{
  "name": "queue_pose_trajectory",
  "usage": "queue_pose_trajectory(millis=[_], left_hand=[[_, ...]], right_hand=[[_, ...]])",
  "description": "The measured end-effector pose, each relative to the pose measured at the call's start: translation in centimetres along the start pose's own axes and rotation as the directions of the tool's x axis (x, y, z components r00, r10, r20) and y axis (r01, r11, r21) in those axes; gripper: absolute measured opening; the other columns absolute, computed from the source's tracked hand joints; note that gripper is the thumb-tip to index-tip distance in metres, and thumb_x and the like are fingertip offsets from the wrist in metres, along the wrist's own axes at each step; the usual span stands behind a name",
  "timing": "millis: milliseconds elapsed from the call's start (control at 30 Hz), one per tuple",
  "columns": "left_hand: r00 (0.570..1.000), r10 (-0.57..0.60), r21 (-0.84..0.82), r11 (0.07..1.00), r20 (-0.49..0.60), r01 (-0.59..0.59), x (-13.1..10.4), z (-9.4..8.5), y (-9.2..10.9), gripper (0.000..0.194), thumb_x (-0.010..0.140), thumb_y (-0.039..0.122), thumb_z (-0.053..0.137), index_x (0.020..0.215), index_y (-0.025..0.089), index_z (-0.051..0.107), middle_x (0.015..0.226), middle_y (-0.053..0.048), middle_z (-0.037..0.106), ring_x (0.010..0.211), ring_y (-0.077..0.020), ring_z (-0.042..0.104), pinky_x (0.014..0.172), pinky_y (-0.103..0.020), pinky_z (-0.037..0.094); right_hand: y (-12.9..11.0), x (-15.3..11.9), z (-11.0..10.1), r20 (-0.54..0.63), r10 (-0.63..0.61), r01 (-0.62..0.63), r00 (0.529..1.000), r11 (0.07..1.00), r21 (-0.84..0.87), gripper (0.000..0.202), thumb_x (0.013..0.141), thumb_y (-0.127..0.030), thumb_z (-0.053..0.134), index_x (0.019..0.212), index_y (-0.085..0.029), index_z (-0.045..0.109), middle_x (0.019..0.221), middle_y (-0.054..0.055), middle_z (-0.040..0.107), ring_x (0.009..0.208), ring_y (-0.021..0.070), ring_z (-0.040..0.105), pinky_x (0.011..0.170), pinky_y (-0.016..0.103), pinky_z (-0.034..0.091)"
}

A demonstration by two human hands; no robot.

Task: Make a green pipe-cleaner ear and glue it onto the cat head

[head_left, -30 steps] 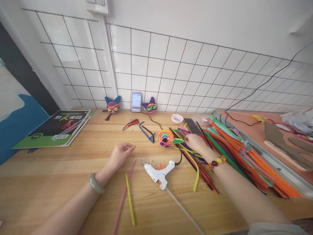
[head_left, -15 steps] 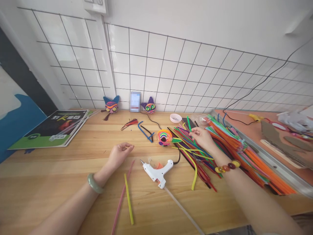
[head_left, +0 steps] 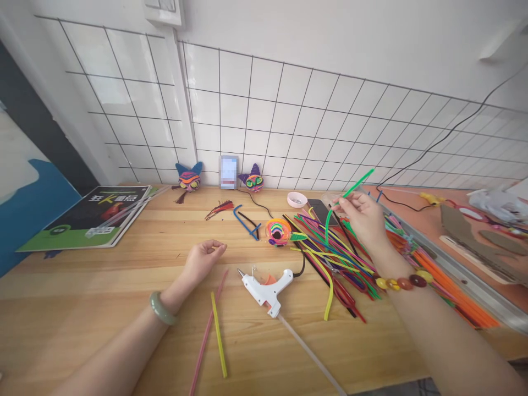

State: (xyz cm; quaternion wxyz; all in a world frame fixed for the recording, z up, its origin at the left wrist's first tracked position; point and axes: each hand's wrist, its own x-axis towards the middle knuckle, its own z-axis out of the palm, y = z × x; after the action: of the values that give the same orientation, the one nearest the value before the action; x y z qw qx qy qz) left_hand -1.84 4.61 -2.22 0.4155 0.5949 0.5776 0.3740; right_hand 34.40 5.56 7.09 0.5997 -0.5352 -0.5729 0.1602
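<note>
A green pipe cleaner (head_left: pixel 358 186) is pinched in my right hand (head_left: pixel 361 217), raised over the pile of coloured pipe cleaners (head_left: pixel 325 242); its lower end hangs bent toward the pile. My left hand (head_left: pixel 205 257) rests on the wooden table with fingers curled and thumb against the forefinger, and nothing shows in it. Close by lie a pink pipe cleaner (head_left: pixel 206 341) and a short yellow pipe cleaner (head_left: pixel 219 335). Between my hands is a white glue gun (head_left: pixel 266 289) with a glue stick in its back. Beyond it sits a round, colourful pipe-cleaner piece (head_left: pixel 279 232) with one green pointed ear.
Two finished animal faces, one blue-eared (head_left: pixel 189 176) and one purple-eared (head_left: pixel 253 177), stand by the tiled wall beside a phone (head_left: pixel 228 172). A pink bowl (head_left: pixel 297 199) and a dark phone (head_left: pixel 319 212) are behind the pile. A book (head_left: pixel 82 217) lies left; orange bundles (head_left: pixel 449 283) right.
My right hand has lifted and moved right, drawing the green pipe cleaner up from the pile, so more of its length shows. My left hand has stayed in place.
</note>
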Motion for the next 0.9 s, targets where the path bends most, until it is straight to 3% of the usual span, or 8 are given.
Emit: queue_pose_trajectory(millis=[100, 200, 333, 433, 533, 667, 767, 900], left_hand=[[1.0, 0.003, -0.008, 1.0, -0.008, -0.003, 0.0, 0.0, 0.0, 0.033, 0.066, 0.049, 0.057, 0.071, 0.016, 0.061, 0.038, 0.009, 0.034, 0.032, -0.0069, 0.031, 0.038, -0.02, 0.019], [1.0, 0.004, -0.024, 1.0, -0.016, -0.005, -0.1, 0.0, 0.0, 0.033, 0.066, 0.048, 0.057, 0.07, 0.016, 0.061, 0.038, 0.009, 0.034, 0.033, -0.0065, 0.03, 0.038, -0.02, 0.019], [1.0, 0.01, -0.075, 0.997, -0.029, -0.012, -0.2, 0.0, 0.5, 0.034, 0.067, 0.05, 0.056, 0.071, 0.016, 0.06, 0.039, 0.008, 0.035, 0.033, -0.0061, 0.028, 0.037, -0.02, 0.018], [0.999, 0.038, -0.126, 0.991, -0.031, -0.041, -0.7, -0.3, 1.5, 0.035, 0.068, 0.05, 0.055, 0.071, 0.016, 0.059, 0.04, 0.008, 0.036, 0.035, -0.0064, 0.028, 0.038, -0.02, 0.021], [0.996, 0.089, -0.196, 0.977, 0.009, -0.086, -1.5, -0.8, 2.8, 0.036, 0.072, 0.049, 0.052, 0.076, 0.015, 0.062, 0.041, 0.006, 0.038, 0.039, -0.0075, 0.029, 0.04, -0.021, 0.023], [0.971, 0.182, -0.241, 0.96, 0.153, -0.142, -2.6, -1.1, 4.1, 0.035, 0.075, 0.046, 0.051, 0.071, 0.014, 0.064, 0.05, 0.004, 0.04, 0.044, -0.0073, 0.029, 0.044, -0.021, 0.026], [0.945, 0.241, -0.198, 0.96, 0.222, -0.198, -2.8, -1.0, 4.3, 0.034, 0.073, 0.045, 0.054, 0.06, 0.015, 0.062, 0.056, 0.001, 0.049, 0.053, -0.0109, 0.04, 0.054, -0.023, 0.035], [0.92, 0.25, -0.18, 0.963, 0.3, -0.203, -2.7, -0.5, 3.8, 0.026, 0.07, 0.039, 0.058, 0.071, 0.015, 0.068, 0.067, -0.004, 0.06, 0.064, -0.0157, 0.051, 0.059, -0.024, 0.04]], right_hand=[[-2.6, 0.0, 0.4, -0.048, -0.129, 0.127, 0.99, 0.991, -0.053, 0.015, 0.076, -0.033, 0.057, 0.085, -0.022, 0.052, 0.081, 0.002, 0.063, 0.066, 0.0147, 0.062, 0.061, 0.028, 0.051], [-5.4, -0.4, 0.6, -0.058, -0.329, 0.3, 0.943, 0.911, -0.283, 0.016, 0.08, -0.032, 0.053, 0.092, -0.023, 0.055, 0.079, 0.002, 0.063, 0.065, 0.016, 0.06, 0.06, 0.029, 0.05], [-8.1, -1.3, 1.3, 0.272, -0.531, 0.592, 0.803, 0.65, -0.476, 0.015, 0.084, -0.024, 0.049, 0.094, -0.023, 0.06, 0.087, 0.004, 0.063, 0.079, 0.019, 0.058, 0.074, 0.034, 0.046], [-8.7, -2.4, 2.5, 0.597, -0.516, 0.786, 0.615, 0.466, -0.407, 0.02, 0.086, -0.018, 0.045, 0.098, -0.021, 0.06, 0.091, 0.006, 0.063, 0.087, 0.0204, 0.055, 0.078, 0.035, 0.043], [-8.6, -3.8, 4.1, 0.74, -0.446, 0.857, 0.503, 0.365, -0.363, 0.021, 0.087, -0.017, 0.042, 0.097, -0.019, 0.061, 0.089, 0.007, 0.063, 0.084, 0.0204, 0.052, 0.075, 0.035, 0.041], [-8.3, -5.3, 6.1, 0.804, -0.402, 0.892, 0.438, 0.308, -0.331, 0.024, 0.089, -0.016, 0.038, 0.095, -0.017, 0.062, 0.085, 0.008, 0.062, 0.078, 0.0196, 0.049, 0.069, 0.033, 0.04], [-8.0, -5.7, 7.2, 0.828, -0.396, 0.911, 0.398, 0.278, -0.304, 0.024, 0.088, -0.013, 0.039, 0.094, -0.016, 0.062, 0.083, 0.008, 0.061, 0.076, 0.0195, 0.048, 0.068, 0.033, 0.039], [-7.4, -5.9, 8.1, 0.827, -0.407, 0.913, 0.387, 0.295, -0.282, 0.022, 0.087, -0.012, 0.042, 0.095, -0.016, 0.061, 0.081, 0.009, 0.061, 0.079, 0.0197, 0.049, 0.069, 0.032, 0.039]])
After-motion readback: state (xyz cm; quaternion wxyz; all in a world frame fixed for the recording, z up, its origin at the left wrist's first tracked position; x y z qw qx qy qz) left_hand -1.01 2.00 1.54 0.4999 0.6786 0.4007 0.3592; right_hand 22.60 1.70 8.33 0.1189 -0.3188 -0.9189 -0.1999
